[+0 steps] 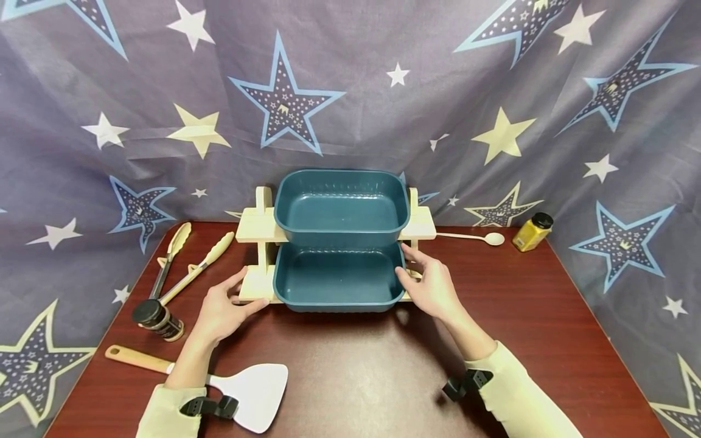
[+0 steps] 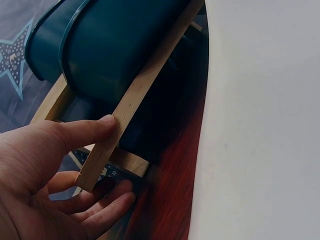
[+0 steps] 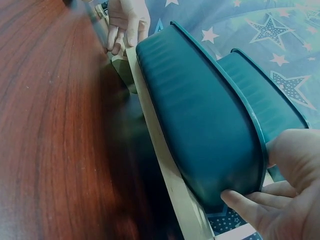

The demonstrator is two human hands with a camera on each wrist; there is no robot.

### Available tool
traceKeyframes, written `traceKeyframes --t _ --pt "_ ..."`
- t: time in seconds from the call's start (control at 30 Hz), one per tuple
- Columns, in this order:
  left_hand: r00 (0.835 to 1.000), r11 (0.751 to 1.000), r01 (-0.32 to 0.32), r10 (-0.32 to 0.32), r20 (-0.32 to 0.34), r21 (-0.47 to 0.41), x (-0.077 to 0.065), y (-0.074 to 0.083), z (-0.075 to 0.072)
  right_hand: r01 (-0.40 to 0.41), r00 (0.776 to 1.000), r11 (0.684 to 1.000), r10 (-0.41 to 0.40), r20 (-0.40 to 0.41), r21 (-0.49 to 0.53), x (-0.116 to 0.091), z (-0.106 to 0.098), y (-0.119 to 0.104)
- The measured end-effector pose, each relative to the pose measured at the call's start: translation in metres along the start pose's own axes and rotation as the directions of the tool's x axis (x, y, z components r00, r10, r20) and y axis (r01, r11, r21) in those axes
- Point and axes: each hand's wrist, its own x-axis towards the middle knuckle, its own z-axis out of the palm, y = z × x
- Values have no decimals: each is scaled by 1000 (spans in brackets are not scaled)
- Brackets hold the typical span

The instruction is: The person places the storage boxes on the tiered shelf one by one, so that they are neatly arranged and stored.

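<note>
A two-tier wooden rack (image 1: pixel 257 225) stands at the back of the table with two teal plastic bins, one per tier. The upper bin (image 1: pixel 342 213) sits behind and above the lower bin (image 1: pixel 339 280). My left hand (image 1: pixel 221 310) grips the left end of the lower tier, its thumb on the front wooden slat (image 2: pixel 132 100) and the other fingers underneath. With my right hand (image 1: pixel 432 289) I pinch the right end of the lower bin at its rim. The bin's outer wall (image 3: pixel 200 120) shows beside those fingers in the right wrist view.
Left of the rack lie two pairs of tongs (image 1: pixel 188 277) and a dark-capped spice jar (image 1: pixel 159 319). A white spatula (image 1: pixel 257 389) with a wooden handle lies near the left forearm. To the right are a spoon (image 1: pixel 493 238) and a yellow jar (image 1: pixel 532 232). A star-patterned curtain (image 1: pixel 350 121) hangs behind.
</note>
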Motion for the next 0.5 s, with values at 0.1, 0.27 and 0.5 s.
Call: traceKeyframes --t 0.1,0.27,0.5 --pt "1000 1000 1 -1 2 -1 -1 1 0 -1 1000 1000 1 -1 0 0 0 0" --pt "1000 1000 2 -2 5 -4 -2 2 1 -2 1000 1000 2 -7 2 -2 -2 0" --pt "1000 1000 3 -3 2 26 -2 1 1 101 992 992 -107 -64 -81 -2 -19 14"
